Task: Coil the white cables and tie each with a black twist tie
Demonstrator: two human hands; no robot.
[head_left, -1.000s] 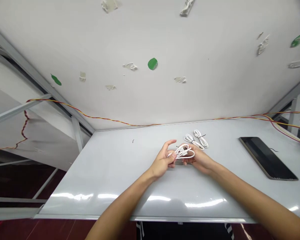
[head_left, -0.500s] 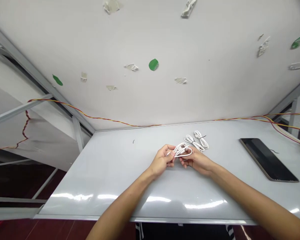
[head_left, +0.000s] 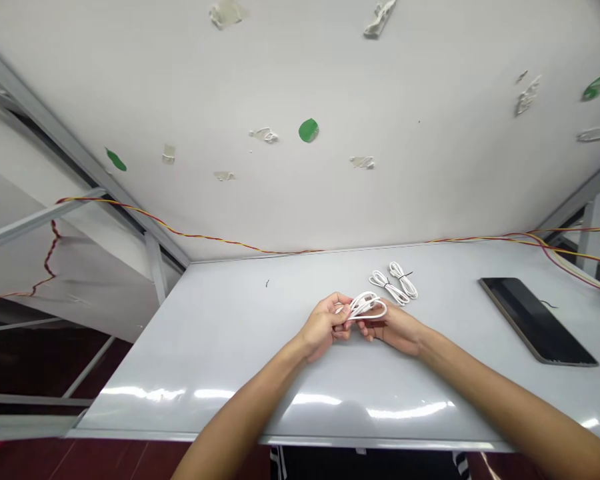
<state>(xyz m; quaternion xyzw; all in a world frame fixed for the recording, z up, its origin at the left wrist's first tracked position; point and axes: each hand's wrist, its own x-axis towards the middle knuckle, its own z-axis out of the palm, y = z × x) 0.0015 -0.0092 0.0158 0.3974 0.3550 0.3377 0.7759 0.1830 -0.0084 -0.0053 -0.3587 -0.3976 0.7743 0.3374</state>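
Observation:
A white USB cable (head_left: pixel 367 304), looped into a small coil, is held above the grey table. My left hand (head_left: pixel 326 321) pinches the coil at its left end between thumb and fingers. My right hand (head_left: pixel 393 325) is curled at the coil's right side, with its fingertips under the loops; its thumb is partly hidden behind them. Just behind my right hand lie two more coiled white cables, a nearer one (head_left: pixel 389 288) and a farther one (head_left: pixel 403 280), each bound around the middle with a thin black tie.
A dark tablet-like slab (head_left: pixel 537 320) lies on the table (head_left: pixel 220 333) to the right, with a thin black tie (head_left: pixel 549 303) beside it. Another short black tie (head_left: pixel 267 283) lies left of my hands. Red and yellow wires (head_left: pixel 220 240) run along the white back wall (head_left: pixel 410 200).
The coil has tilted and shifted slightly toward me and to the right, and its metal plug is now less visible. My right fingers have moved a little under the loops.

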